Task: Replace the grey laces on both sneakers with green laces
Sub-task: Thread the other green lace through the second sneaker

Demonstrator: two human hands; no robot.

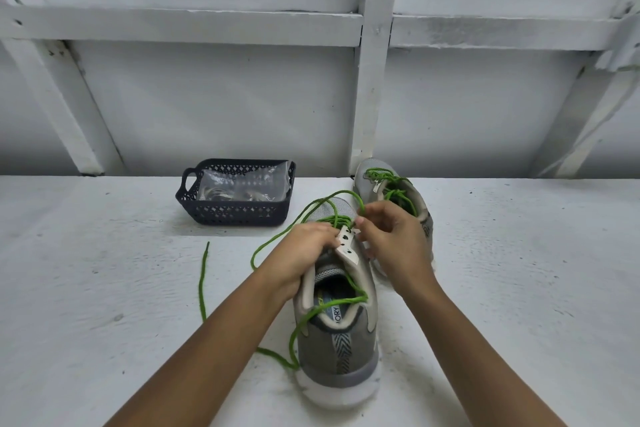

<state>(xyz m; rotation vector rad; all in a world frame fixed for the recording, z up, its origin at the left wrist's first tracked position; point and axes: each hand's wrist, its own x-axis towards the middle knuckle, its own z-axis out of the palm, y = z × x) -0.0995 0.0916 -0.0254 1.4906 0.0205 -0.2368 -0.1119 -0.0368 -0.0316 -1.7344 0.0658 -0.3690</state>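
While in left hand (part-laced), sneaker.

I see matt mesh-cloth sneaker, fuzzy woven green lace, perforated plastic basket, glossy clear bag, rough white-painted table.

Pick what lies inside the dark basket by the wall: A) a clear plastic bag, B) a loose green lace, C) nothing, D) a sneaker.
A: a clear plastic bag with something pale inside lies in the dark basket.
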